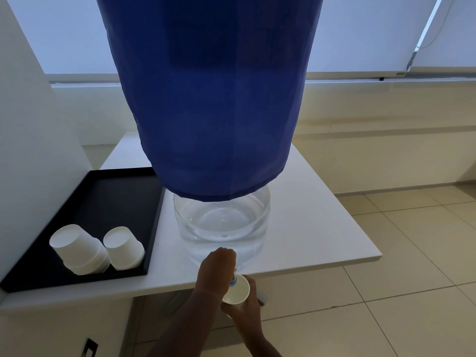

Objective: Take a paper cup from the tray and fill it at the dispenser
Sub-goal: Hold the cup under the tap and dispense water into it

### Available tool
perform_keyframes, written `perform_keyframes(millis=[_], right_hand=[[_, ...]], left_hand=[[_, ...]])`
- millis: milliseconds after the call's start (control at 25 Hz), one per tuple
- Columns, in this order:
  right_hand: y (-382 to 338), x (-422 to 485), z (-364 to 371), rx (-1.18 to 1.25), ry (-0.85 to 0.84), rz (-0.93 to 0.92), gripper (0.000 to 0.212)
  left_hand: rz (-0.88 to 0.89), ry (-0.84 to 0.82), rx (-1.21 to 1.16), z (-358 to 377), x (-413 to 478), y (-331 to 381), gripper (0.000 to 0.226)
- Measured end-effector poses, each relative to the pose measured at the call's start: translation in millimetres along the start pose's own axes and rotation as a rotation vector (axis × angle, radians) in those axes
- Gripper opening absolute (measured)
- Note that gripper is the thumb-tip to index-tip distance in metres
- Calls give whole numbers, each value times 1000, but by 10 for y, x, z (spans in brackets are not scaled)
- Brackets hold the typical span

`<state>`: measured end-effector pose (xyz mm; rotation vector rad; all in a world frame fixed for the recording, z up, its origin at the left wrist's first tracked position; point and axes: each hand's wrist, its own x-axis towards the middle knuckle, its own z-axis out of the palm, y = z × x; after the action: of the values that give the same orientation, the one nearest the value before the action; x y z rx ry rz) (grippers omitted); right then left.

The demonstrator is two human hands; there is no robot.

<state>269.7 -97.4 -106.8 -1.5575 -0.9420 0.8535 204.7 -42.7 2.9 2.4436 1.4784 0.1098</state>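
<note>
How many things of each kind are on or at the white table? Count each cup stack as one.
Cup stacks: 2
Single cup: 1
Tray: 1
Dispenser: 1
Total: 5

You see a deep blue cloth cover (211, 99) over a clear, colourless water bottle (221, 222). The paper cup (237, 292) is plain white, and so are the two stacks of cups (98, 249) on the black tray (116, 191). The tap (234, 280) shows light blue. The tabletop (309, 215) is white, the floor tiles (399, 279) pale beige with darker grout lines.
</note>
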Motion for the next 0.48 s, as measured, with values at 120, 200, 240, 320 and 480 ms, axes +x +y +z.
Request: perform_keyframes(millis=[120,200,240,320,480], right_hand=[[3,-6,16,5,7,-10,59],[-1,-12,22,-3,6,-8,59],[1,-16,25,-6,4,-5,59],[2,-26,27,-4,4,0,59],[-2,-30,32,-4,9,11,59]], left_hand=[[-8,5,-5,11,7,-6,13],[-15,12,-2,20,13,-13,10],[-21,10,-2,28,15,-17,12],[-24,9,-7,38,19,-27,15],[-27,18,-16,41,15,-32,16]])
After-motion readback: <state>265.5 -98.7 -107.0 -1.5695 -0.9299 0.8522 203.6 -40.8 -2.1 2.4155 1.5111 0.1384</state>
